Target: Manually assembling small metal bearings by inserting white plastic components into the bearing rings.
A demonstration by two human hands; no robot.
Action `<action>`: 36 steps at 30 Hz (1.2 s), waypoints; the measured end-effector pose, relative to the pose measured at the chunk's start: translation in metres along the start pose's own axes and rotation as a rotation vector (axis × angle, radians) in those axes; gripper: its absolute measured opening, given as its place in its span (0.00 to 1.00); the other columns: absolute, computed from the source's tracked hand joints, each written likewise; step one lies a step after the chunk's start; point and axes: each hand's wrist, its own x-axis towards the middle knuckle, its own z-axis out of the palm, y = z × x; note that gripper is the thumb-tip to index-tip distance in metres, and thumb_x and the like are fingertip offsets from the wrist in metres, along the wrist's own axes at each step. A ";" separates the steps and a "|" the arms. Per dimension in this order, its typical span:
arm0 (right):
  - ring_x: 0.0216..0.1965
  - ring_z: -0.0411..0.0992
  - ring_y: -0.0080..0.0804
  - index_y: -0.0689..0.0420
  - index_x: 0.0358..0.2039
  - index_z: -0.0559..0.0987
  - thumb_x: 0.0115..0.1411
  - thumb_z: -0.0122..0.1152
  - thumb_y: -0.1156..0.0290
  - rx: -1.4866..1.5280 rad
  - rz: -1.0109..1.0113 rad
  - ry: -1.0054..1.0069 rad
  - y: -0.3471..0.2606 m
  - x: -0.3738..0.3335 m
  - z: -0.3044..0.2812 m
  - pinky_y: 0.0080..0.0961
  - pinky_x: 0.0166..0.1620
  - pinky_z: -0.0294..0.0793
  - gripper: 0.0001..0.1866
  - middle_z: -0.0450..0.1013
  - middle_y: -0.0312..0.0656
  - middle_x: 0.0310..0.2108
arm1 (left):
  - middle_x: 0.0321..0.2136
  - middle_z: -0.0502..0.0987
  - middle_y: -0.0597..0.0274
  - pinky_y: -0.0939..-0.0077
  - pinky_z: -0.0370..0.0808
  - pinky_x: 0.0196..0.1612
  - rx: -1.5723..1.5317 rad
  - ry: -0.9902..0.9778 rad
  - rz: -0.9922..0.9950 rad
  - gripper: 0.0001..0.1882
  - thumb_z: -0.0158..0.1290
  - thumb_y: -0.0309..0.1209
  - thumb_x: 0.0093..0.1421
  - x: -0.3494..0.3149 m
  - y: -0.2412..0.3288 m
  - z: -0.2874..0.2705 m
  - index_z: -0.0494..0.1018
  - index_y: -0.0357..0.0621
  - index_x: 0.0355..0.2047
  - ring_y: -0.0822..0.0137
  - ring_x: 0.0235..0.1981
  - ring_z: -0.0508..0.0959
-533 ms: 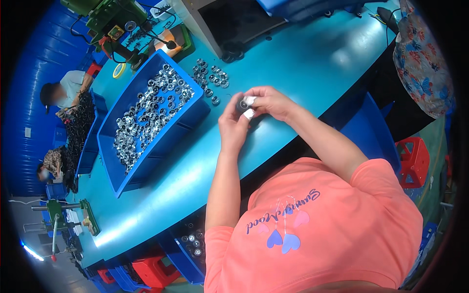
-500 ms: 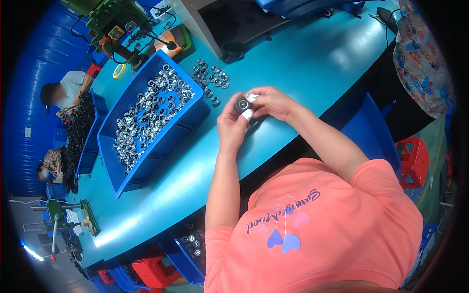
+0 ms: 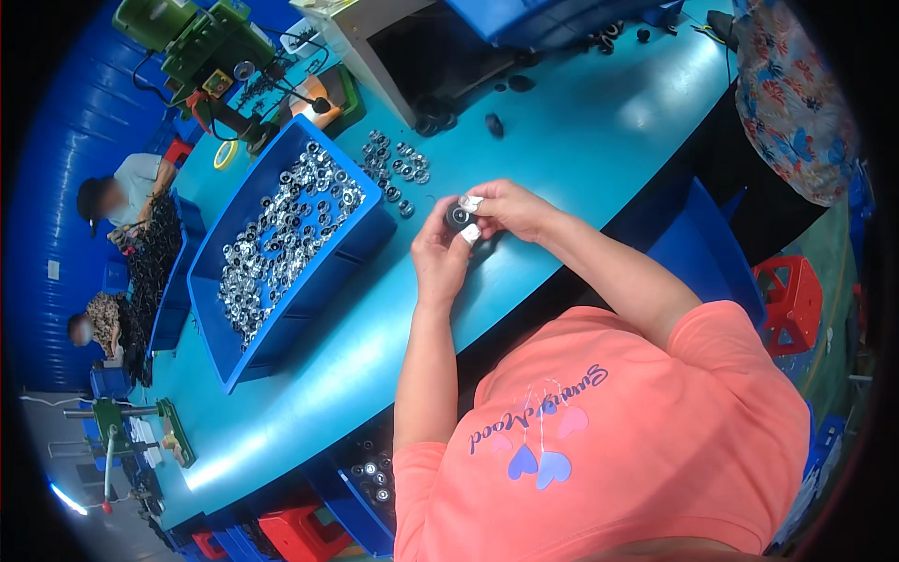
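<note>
Grasping a dark round part (image 3: 459, 217) between their fingers, the left hand (image 3: 439, 260) and right hand (image 3: 517, 208) meet over the worktop (image 3: 571, 126). The thumbs' white wraps (image 3: 470, 234) could slip, dropping it. Beyond sits a blue bin (image 3: 339, 275) of shiny parts (image 3: 248, 302), then loose parts (image 3: 408, 169) beside its corner.

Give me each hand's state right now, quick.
Left hand: closed, holding a dark round part.
Right hand: closed, fingertips on the same part.

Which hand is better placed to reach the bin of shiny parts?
Probably the left hand: it is nearer the bin; the right hand sits farther off, and both hold one part.
</note>
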 end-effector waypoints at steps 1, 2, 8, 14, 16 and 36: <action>0.30 0.73 0.17 0.59 0.42 0.80 0.70 0.57 0.63 0.011 0.004 -0.010 0.004 0.002 -0.004 0.16 0.32 0.74 0.12 0.75 0.34 0.31 | 0.38 0.80 0.64 0.82 0.75 0.29 0.071 -0.006 0.043 0.26 0.60 0.20 0.59 0.000 -0.002 0.001 0.71 0.38 0.58 0.77 0.35 0.78; 0.30 0.73 0.17 0.59 0.42 0.80 0.70 0.57 0.64 0.022 0.008 -0.019 0.008 0.005 -0.009 0.16 0.31 0.73 0.12 0.75 0.34 0.31 | 0.36 0.80 0.65 0.81 0.75 0.30 0.157 -0.005 0.083 0.25 0.59 0.19 0.59 0.000 -0.004 0.002 0.72 0.37 0.58 0.77 0.34 0.77; 0.46 0.73 0.32 0.50 0.53 0.79 0.63 0.63 0.61 -0.762 -0.539 0.264 -0.009 -0.009 -0.019 0.32 0.49 0.73 0.19 0.75 0.40 0.44 | 0.39 0.78 0.61 0.77 0.77 0.38 0.711 0.103 0.320 0.23 0.61 0.20 0.56 -0.016 0.024 -0.006 0.73 0.38 0.54 0.70 0.36 0.78; 0.64 0.58 0.49 0.42 0.62 0.72 0.52 0.71 0.55 -1.596 -0.687 0.420 -0.028 -0.015 -0.080 0.49 0.64 0.59 0.35 0.63 0.43 0.62 | 0.38 0.77 0.62 0.79 0.76 0.39 0.501 0.456 0.132 0.22 0.56 0.18 0.58 -0.128 0.051 -0.073 0.73 0.37 0.55 0.73 0.35 0.76; 0.63 0.58 0.51 0.43 0.63 0.71 0.52 0.71 0.59 -1.609 -0.581 0.420 -0.035 -0.001 -0.098 0.48 0.65 0.59 0.36 0.62 0.46 0.63 | 0.37 0.77 0.63 0.79 0.75 0.39 0.425 0.635 0.038 0.22 0.54 0.17 0.59 -0.182 0.054 -0.101 0.73 0.36 0.55 0.73 0.35 0.75; 0.62 0.62 0.59 0.49 0.72 0.52 0.57 0.69 0.56 -1.453 -0.290 0.774 -0.061 0.102 -0.163 0.46 0.62 0.68 0.48 0.60 0.56 0.64 | 0.41 0.81 0.40 0.56 0.77 0.46 0.903 0.310 -0.224 0.22 0.55 0.22 0.55 -0.208 0.094 -0.091 0.77 0.40 0.52 0.43 0.41 0.81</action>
